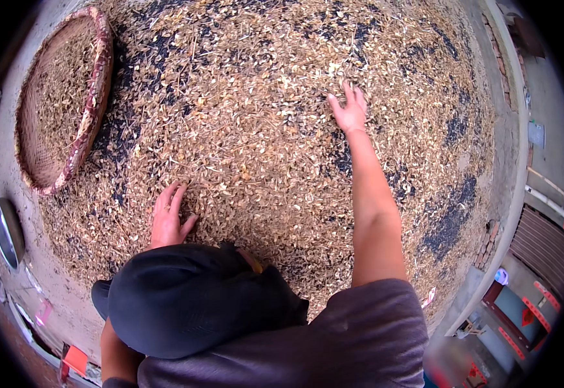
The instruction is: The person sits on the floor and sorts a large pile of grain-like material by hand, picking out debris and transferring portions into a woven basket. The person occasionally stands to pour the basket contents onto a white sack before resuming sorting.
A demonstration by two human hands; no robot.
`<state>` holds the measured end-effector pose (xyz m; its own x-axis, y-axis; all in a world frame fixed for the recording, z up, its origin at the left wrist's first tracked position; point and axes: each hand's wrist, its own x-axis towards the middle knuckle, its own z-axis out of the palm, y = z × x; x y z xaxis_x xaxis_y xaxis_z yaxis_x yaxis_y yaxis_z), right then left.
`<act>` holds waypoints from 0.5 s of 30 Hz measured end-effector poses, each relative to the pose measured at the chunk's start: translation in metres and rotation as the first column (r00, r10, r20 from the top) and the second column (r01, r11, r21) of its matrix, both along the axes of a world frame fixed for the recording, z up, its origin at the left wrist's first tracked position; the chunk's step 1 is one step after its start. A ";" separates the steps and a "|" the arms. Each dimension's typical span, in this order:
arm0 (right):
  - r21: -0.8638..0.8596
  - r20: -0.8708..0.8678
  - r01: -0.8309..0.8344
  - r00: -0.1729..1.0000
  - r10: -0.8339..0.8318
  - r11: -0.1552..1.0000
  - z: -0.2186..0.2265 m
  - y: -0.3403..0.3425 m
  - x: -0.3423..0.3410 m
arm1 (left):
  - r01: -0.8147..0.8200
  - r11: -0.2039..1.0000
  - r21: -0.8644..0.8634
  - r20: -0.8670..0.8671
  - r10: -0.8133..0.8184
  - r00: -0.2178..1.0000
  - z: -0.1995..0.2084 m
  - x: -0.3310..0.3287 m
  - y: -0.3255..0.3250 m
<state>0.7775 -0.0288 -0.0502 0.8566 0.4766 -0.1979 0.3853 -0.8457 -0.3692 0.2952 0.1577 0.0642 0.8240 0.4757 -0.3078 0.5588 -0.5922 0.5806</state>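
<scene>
Dry, pale husks and bits of stalk (pixel 249 149) lie in a wide layer on the ground. Small black seeds or grains (pixel 450 216) show through in patches. My right hand (pixel 350 111) reaches far forward with its arm stretched out. Its fingers are spread and touch the husks, or hover just over them. Nearer to me, my left hand (pixel 170 216) is at the layer's near left part, thumb and fingers apart, with nothing seen in it. A dark, rounded cloth shape (pixel 198 301) hides much of my left forearm.
At the far left a shallow woven basket (pixel 33 129) with a patterned rim holds more husks. A metal basin (pixel 7 233) stands below it. Along the right runs a pale concrete edge (pixel 518 123). Beyond it are a brown slatted panel (pixel 543 249) and red-marked furniture (pixel 521 310).
</scene>
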 end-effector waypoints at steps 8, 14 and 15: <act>0.101 -0.261 -0.708 0.660 0.705 0.699 0.072 0.087 -0.208 | 0.033 0.999 -0.007 -0.070 -0.033 0.997 -0.008 0.045 -0.001; 0.040 -0.340 -0.706 0.656 0.674 0.707 0.131 -0.029 -0.269 | 0.177 0.982 0.071 -0.122 -0.168 0.978 0.010 -0.001 -0.035; -0.077 -0.355 -0.649 0.727 0.587 0.757 0.134 -0.041 -0.271 | 0.176 0.982 0.064 -0.238 -0.156 0.959 0.008 -0.007 -0.041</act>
